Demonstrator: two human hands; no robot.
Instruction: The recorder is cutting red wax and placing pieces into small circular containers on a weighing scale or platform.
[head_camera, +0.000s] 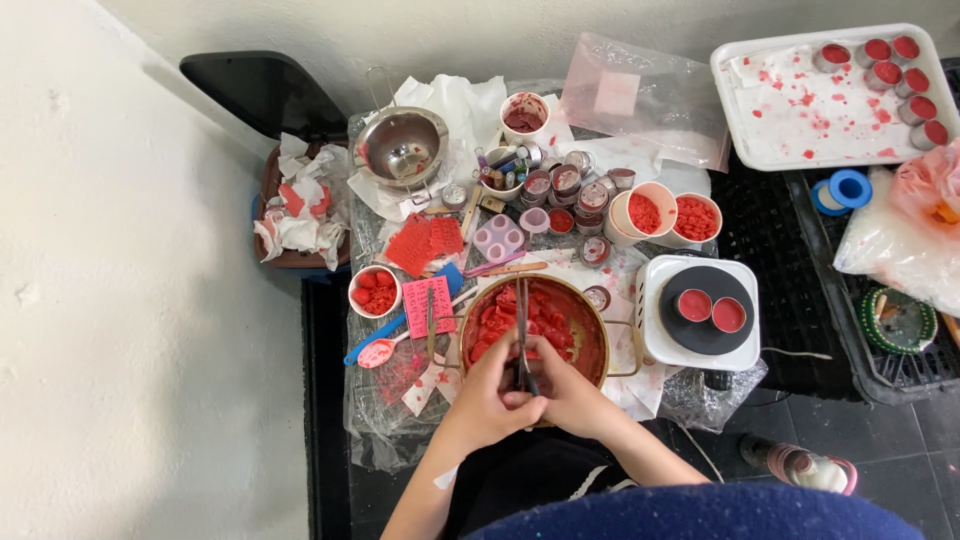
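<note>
Both hands meet at the near rim of the round pan: left hand and right hand, each grip pinching the handles of dark scissors, blades pointing into red wax chunks inside; likely the cutting-up step, next snip needs blades steered onto bigger lumps; cups, tins and moulds crowd the worktop beyond
</note>
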